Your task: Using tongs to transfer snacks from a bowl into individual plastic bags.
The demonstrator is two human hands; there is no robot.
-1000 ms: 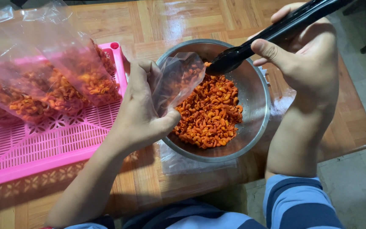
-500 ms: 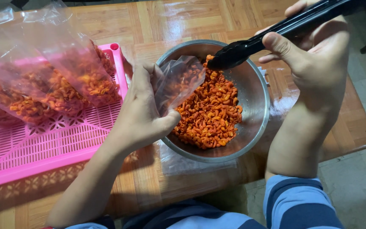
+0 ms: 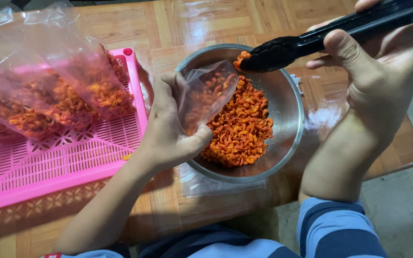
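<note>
Fingers of left hand [image 3: 168, 129] pinching clear bag [image 3: 206, 93], right hand [image 3: 383, 62] clamping black tongs [image 3: 307, 44] at bag mouth

Glossy wooden table [image 3: 206, 24], grey floor [image 3: 407, 200]

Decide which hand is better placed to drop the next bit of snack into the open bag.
Right hand: its black tongs grip orange snack just above the bag, which the left hand holds open.

Single head-worn view, looking steeply down, close over wooden table [image 3: 120, 28]
</note>
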